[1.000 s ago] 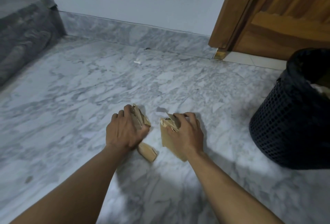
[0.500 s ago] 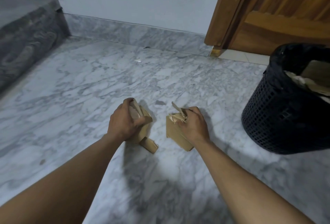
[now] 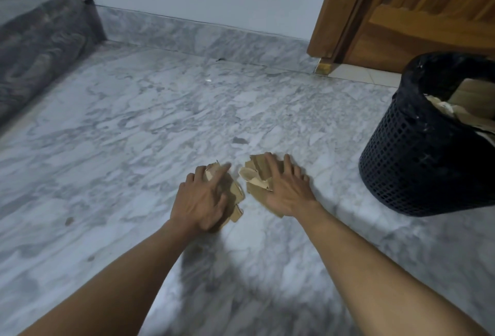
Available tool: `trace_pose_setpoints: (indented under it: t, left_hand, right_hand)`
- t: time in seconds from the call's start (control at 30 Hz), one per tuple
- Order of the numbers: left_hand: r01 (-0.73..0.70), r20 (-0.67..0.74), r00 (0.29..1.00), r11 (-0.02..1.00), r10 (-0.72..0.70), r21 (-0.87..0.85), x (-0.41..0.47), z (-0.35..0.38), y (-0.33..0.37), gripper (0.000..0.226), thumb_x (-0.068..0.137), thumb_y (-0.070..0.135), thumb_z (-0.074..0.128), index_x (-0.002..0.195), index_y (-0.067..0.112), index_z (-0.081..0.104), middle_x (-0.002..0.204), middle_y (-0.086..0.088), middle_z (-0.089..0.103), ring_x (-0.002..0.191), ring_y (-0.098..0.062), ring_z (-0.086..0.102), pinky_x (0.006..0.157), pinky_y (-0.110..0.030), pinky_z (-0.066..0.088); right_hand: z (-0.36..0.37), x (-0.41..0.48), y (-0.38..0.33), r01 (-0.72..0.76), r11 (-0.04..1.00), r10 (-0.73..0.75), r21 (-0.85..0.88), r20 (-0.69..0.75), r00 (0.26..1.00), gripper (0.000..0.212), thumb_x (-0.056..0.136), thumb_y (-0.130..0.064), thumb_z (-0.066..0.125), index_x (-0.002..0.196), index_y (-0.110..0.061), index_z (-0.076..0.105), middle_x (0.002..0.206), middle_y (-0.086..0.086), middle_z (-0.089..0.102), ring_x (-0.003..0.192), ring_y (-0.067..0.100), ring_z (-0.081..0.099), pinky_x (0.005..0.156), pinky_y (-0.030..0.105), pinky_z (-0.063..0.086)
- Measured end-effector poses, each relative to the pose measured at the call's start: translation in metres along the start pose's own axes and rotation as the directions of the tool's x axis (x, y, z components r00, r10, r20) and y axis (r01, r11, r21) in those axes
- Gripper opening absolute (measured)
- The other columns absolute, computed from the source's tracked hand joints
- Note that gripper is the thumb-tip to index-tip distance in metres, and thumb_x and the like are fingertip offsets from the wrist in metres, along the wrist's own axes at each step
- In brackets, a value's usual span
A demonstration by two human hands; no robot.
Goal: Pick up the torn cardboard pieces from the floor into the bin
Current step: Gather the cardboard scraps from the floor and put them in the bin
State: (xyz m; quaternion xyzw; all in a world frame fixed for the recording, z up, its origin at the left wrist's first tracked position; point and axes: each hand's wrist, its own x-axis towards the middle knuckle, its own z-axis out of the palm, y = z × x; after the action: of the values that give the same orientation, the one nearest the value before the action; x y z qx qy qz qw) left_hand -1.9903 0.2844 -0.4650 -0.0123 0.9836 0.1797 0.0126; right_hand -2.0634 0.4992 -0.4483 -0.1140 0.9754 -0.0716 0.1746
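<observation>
Near bin (image 3: 417, 153), left hand (image 3: 199, 201), right hand (image 3: 285, 191) flat on cardboard pieces (image 3: 253, 172), fingers (image 3: 269, 166) spread; ungripped pieces may slip when lifted.

Person's limbs, head view. Left forearm (image 3: 120, 282): bare along all of its visible length, broad at the lower edge and narrowing toward the wrist. Left hand (image 3: 199, 201): bare, with tendon ridges running across its back toward the knuckles. Right forearm (image 3: 375, 268): likewise bare from the lower right corner to the wrist, with a smooth outline. Right hand (image 3: 288, 191): bare, its back showing faint ridges behind the knuckles. The nails on both hands are too small and blurred to describe. The near parts of both forearms appear soft and out of focus.
</observation>
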Motion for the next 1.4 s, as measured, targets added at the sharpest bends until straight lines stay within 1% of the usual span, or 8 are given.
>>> trace_pose_setpoints:
  t: [0.13, 0.27, 0.37, 0.53, 0.77, 0.93, 1.07, 1.4]
  left_hand:
    - [-0.082, 0.049, 0.996, 0.982, 0.075, 0.168, -0.009, 0.001, 0.001, 0.064, 0.094, 0.069, 0.005, 0.149, 0.050, 0.032, 0.152, -0.016, 0.034, 0.121, -0.037, 0.044, 0.096, -0.048, 0.039]
    - [-0.124, 0.086, 0.991, 0.964, 0.106, 0.236, -0.014, 0.004, 0.001, 0.107, 0.064, 0.104, 0.031, 0.152, 0.044, 0.030, 0.154, -0.013, 0.030, 0.125, -0.036, 0.041, 0.100, -0.048, 0.036]
    - [-0.137, 0.085, 0.989, 0.956, 0.119, 0.259, -0.011, 0.006, -0.003, 0.108, 0.064, 0.101, 0.038, 0.150, 0.036, 0.036, 0.152, -0.014, 0.034, 0.123, -0.038, 0.042, 0.098, -0.050, 0.037]
    - [-0.126, 0.007, 0.991, 0.936, 0.132, 0.329, -0.009, 0.010, -0.001, 0.084, 0.075, 0.084, 0.043, 0.137, 0.027, 0.045, 0.136, -0.016, 0.048, 0.102, -0.039, 0.050, 0.083, -0.046, 0.042]
    - [-0.030, 0.016, 1.000, 0.950, 0.026, 0.310, 0.000, 0.005, -0.003, 0.080, 0.076, 0.084, 0.037, 0.142, 0.039, 0.036, 0.138, -0.010, 0.041, 0.104, -0.037, 0.044, 0.083, -0.047, 0.038]
    - [0.047, -0.109, 0.994, 0.962, -0.018, 0.270, -0.008, 0.015, -0.019, 0.075, 0.078, 0.082, 0.039, 0.127, 0.027, 0.049, 0.131, -0.011, 0.046, 0.112, -0.039, 0.043, 0.087, -0.051, 0.038]
    - [0.059, -0.143, 0.989, 0.966, -0.023, 0.251, -0.006, 0.018, -0.022, 0.074, 0.079, 0.077, 0.041, 0.119, 0.015, 0.051, 0.129, -0.009, 0.048, 0.108, -0.036, 0.044, 0.086, -0.049, 0.039]
    - [0.109, -0.074, 0.993, 0.978, -0.097, 0.179, 0.008, 0.009, -0.022, 0.067, 0.076, 0.073, 0.039, 0.113, 0.017, 0.047, 0.110, -0.010, 0.049, 0.096, -0.031, 0.045, 0.069, -0.040, 0.041]
  right_hand:
    - [-0.002, 0.001, 0.000, 0.083, 0.997, -0.082, -0.010, 0.088, 0.993, 0.101, 0.083, -0.078, 0.047, 0.157, -0.044, -0.012, 0.169, 0.010, -0.014, 0.153, 0.045, 0.002, 0.116, 0.069, 0.015]
    - [-0.010, 0.000, -0.002, 0.041, 0.995, -0.062, 0.095, 0.228, 0.972, 0.113, 0.076, -0.072, 0.064, 0.158, -0.047, -0.010, 0.168, 0.001, -0.023, 0.155, 0.035, -0.016, 0.118, 0.069, 0.000]
    - [-0.008, 0.005, -0.007, -0.006, 0.997, -0.007, 0.083, 0.157, 0.988, 0.115, 0.063, -0.096, 0.051, 0.156, -0.044, 0.007, 0.169, 0.006, -0.005, 0.154, 0.038, 0.002, 0.117, 0.067, 0.015]
    - [0.001, 0.002, -0.011, 0.025, 1.000, -0.025, -0.015, -0.008, 1.000, 0.081, 0.081, -0.071, 0.057, 0.141, -0.024, 0.028, 0.150, 0.013, 0.032, 0.136, 0.039, 0.031, 0.104, 0.055, 0.033]
    - [-0.015, 0.001, -0.006, -0.093, 0.911, 0.031, 0.401, 0.160, 0.987, 0.124, 0.050, -0.094, 0.064, 0.151, -0.042, 0.014, 0.151, -0.003, 0.022, 0.144, 0.030, 0.020, 0.115, 0.057, 0.028]
    - [0.002, 0.008, -0.030, -0.116, 0.990, 0.114, 0.080, 0.024, 0.993, 0.090, 0.089, -0.083, 0.032, 0.160, -0.036, 0.002, 0.169, 0.005, 0.008, 0.151, 0.043, 0.005, 0.113, 0.074, 0.009]
    - [0.008, -0.001, -0.030, -0.314, 0.945, 0.312, 0.090, 0.041, 0.949, 0.137, 0.062, -0.098, 0.049, 0.161, -0.025, -0.011, 0.169, 0.016, -0.003, 0.152, 0.047, -0.013, 0.105, 0.080, -0.010]
    - [-0.010, 0.009, -0.028, -0.379, 0.860, 0.347, 0.342, 0.154, 0.925, 0.119, 0.060, -0.062, 0.090, 0.147, -0.013, 0.024, 0.148, 0.019, 0.030, 0.127, 0.034, 0.050, 0.078, 0.034, 0.046]
